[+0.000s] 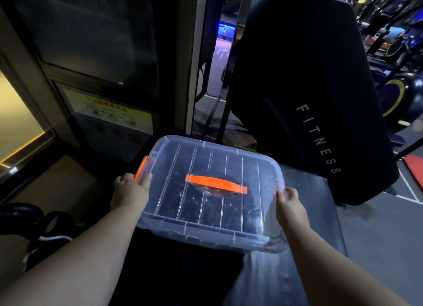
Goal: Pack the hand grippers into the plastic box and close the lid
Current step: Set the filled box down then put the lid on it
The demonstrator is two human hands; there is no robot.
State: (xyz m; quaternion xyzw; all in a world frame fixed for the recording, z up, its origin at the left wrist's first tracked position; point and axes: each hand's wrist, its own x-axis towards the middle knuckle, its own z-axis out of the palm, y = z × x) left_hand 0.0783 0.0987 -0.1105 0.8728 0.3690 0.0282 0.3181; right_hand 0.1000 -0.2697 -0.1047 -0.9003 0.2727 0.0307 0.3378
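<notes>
My left hand (pixel 130 191) grips the box (pixel 206 234) at its 9 o'clock latch (pixel 140 168), right hand (pixel 289 205) its 3 o'clock end. Lidded, it sits on the bench (pixel 315 214); a pad (pixel 297 88) stands at 1 o'clock.

dim overall | warm glow far left | blue glow top | glare on lid (pixel 206 168) | edges bowed

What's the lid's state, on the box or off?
On: the lid sits flat over the plastic box, left hand and right hand gripping its ends. Orange latch snapped or not: cannot tell.
</notes>
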